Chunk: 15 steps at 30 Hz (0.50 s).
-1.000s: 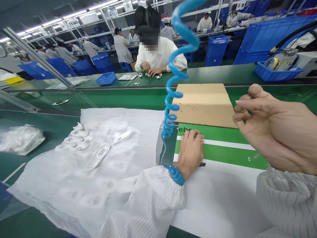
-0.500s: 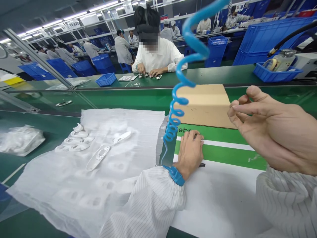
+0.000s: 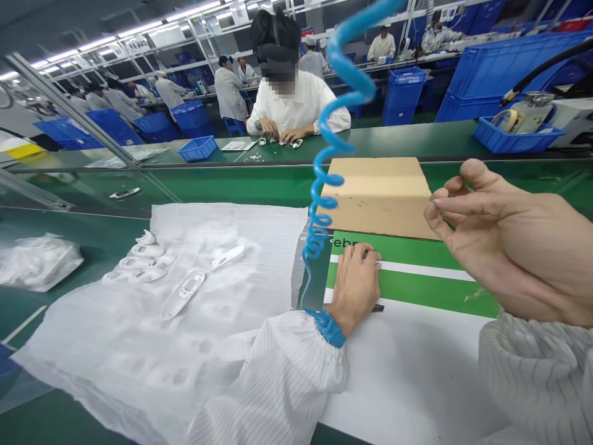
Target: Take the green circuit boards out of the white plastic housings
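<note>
My left hand point(image 3: 356, 281) rests on a green and white printed sheet point(image 3: 417, 281), its fingers lightly bent on the surface and a blue strap point(image 3: 330, 327) around the wrist. A small dark piece point(image 3: 377, 308) shows beside the heel of that hand. Raised at the right, my right hand point(image 3: 514, 241) has its fingertips drawn together; whatever they may hold is too small or hidden. To the left, a white foam sheet point(image 3: 259, 284) bears a long white plastic shell point(image 3: 183, 295), a narrower white piece point(image 3: 228, 257) and several small white parts point(image 3: 147, 250).
A blue coiled cord point(image 3: 324, 179) runs from the strap up across the view. Behind the sheet stands a cardboard piece point(image 3: 375, 198). A part point(image 3: 125, 193) lies on the green conveyor. Across it, a co-worker point(image 3: 296, 105) handles small parts; a blue bin point(image 3: 519, 136) sits right.
The coiled cord has swung to the left. The part on the conveyor has shifted slightly right. Both my hands stay almost still, while one of the co-worker's hands has moved a little.
</note>
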{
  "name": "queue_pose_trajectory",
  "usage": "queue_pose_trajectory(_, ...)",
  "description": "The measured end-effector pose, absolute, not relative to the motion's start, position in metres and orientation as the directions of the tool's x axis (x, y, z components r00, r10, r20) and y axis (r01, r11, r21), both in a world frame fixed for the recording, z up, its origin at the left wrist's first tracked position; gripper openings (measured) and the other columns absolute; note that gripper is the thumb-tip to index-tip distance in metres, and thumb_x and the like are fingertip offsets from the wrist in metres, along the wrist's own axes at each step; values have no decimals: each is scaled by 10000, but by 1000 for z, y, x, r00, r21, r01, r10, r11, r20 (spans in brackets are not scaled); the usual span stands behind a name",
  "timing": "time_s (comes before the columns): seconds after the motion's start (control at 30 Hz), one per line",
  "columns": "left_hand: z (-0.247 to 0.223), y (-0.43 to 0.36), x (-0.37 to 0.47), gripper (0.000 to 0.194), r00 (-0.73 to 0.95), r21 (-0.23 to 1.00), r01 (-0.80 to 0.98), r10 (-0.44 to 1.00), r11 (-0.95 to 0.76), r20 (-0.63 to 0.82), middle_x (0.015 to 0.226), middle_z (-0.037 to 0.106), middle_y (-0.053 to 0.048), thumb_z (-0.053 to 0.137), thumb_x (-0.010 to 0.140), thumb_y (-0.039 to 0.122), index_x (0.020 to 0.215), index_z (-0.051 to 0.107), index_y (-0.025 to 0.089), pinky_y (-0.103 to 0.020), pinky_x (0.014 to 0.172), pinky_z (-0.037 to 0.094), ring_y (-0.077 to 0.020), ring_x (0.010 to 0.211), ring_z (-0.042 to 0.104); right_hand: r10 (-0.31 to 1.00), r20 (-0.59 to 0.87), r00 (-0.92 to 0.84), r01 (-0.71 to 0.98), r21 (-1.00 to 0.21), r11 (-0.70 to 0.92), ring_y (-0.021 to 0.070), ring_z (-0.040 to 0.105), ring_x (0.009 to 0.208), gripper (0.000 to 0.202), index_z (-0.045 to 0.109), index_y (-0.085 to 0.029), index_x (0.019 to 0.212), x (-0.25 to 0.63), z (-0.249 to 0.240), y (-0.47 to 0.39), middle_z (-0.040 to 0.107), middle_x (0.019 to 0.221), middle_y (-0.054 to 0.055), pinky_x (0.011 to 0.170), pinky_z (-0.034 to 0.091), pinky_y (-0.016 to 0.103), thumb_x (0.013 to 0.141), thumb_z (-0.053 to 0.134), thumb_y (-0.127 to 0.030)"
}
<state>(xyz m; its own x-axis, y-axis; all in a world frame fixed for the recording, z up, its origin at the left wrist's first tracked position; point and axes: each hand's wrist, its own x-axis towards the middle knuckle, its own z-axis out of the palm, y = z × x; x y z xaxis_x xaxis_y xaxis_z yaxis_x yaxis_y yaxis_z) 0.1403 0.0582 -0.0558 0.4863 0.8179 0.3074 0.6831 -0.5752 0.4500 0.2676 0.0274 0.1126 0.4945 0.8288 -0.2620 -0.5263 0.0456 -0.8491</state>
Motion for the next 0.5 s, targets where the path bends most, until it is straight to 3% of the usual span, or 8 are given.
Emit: queue_pose_trajectory(0.5, -56, 59, 141, 157, 488, 443, 688, 818, -575, 304, 1166, 574, -47, 439, 983, 196, 1056, 579, 201, -386, 882, 445, -224, 1023, 502, 856, -204, 475, -494, -867, 68, 66, 522, 809, 368, 602, -213, 793, 270, 107, 27, 490, 925, 9, 689, 527, 121, 585, 612, 90)
